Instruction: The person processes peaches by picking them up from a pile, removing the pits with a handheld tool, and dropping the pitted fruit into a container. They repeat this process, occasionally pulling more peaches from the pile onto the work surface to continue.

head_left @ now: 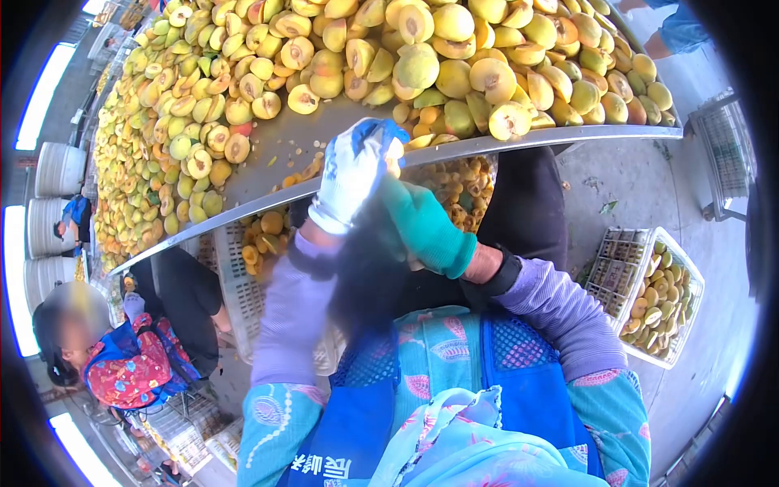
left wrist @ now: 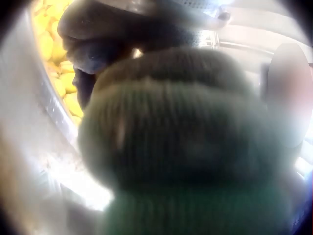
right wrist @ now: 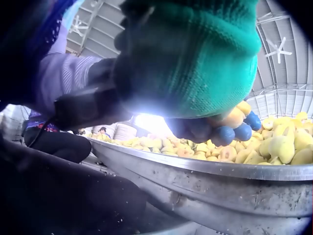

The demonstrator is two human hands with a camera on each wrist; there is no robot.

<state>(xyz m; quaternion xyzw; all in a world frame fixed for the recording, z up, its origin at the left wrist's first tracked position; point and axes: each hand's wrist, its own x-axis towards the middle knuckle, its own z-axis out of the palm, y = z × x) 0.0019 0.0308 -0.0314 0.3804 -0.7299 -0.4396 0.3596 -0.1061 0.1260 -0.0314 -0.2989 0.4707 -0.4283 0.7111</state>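
Observation:
Over the near rim of a metal table, my left hand (head_left: 350, 174), in a white glove with blue fingertips, pinches a yellow peach piece (head_left: 395, 154). My right hand (head_left: 428, 226) wears a green glove and is curled close against that piece from the right. In the right wrist view, the blue fingertips (right wrist: 242, 131) hold the yellow flesh just below the green glove (right wrist: 210, 63). Whatever the right fingers hold is hidden, and I cannot tell what it is. Blurred green ribbed fabric (left wrist: 186, 132) fills much of the left wrist view.
Halved peaches (head_left: 324, 65) lie heaped on the metal table (head_left: 276, 166). Below its rim are peach pieces (head_left: 458, 187) and a white crate (head_left: 235, 276). A crate of halves (head_left: 661, 296) stands at right. Another person (head_left: 138, 357) sits at left.

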